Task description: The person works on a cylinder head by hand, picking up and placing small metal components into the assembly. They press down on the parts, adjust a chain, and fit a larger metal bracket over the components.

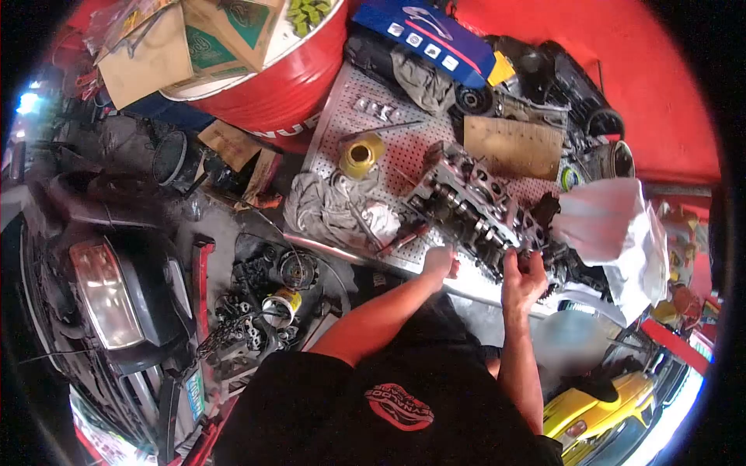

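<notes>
A metal cylinder head (471, 208) with a shiny camshaft lies at an angle on the perforated metal table. My left hand (440, 264) is closed at the table's front edge, just left of the cylinder head; what its fingers hold, if anything, is hidden. My right hand (524, 281) has thumb and fingers curled on the near right end of the cylinder head, where dark parts crowd around it. A grey rag (330, 208) and a yellow ring-shaped part (361, 155) lie to the left on the table.
A red drum (272, 97) bearing cardboard stands behind left. A blue box (427, 39), cardboard piece (513, 146) and black engine parts fill the table's back. White plastic sheeting (610, 225) hangs at right. Loose parts and a yellow-labelled tub (281, 306) sit below left, beside a car headlight (106, 295).
</notes>
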`<state>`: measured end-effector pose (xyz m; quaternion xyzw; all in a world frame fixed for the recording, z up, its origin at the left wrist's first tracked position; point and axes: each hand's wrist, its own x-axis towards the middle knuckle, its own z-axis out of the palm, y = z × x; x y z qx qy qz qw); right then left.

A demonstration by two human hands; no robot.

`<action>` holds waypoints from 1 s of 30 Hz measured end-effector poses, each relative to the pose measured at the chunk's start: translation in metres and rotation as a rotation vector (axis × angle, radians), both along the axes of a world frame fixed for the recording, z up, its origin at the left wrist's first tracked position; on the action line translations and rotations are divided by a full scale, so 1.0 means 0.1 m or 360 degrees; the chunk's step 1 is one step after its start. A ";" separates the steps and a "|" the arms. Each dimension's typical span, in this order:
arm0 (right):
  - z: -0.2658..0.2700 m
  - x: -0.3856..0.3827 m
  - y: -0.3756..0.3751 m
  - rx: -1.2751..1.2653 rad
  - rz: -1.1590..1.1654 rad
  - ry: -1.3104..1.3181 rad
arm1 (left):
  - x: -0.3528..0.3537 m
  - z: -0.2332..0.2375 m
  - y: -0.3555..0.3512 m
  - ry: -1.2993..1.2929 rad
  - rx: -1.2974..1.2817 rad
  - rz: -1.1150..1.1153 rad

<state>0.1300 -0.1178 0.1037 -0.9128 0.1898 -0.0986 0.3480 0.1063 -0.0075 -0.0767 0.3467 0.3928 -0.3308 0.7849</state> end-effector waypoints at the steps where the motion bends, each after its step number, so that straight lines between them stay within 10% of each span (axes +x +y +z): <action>1: 0.21 0.21 0.30 0.0031 0.0081 -0.0072 | 0.02 0.01 0.01 0.0074 0.0026 -0.0062; 9: 0.01 1.53 1.43 -0.0398 0.0689 0.0146 | 0.00 -0.13 0.02 -0.0318 0.0159 -0.0164; 13: -0.37 2.11 1.83 -0.0630 0.0863 0.0738 | -0.02 -0.23 0.09 -0.0914 0.1147 -0.0859; 30: -1.74 3.22 2.08 -0.0703 0.1201 0.1243 | -0.17 -0.08 0.86 -0.1096 0.1139 -0.0851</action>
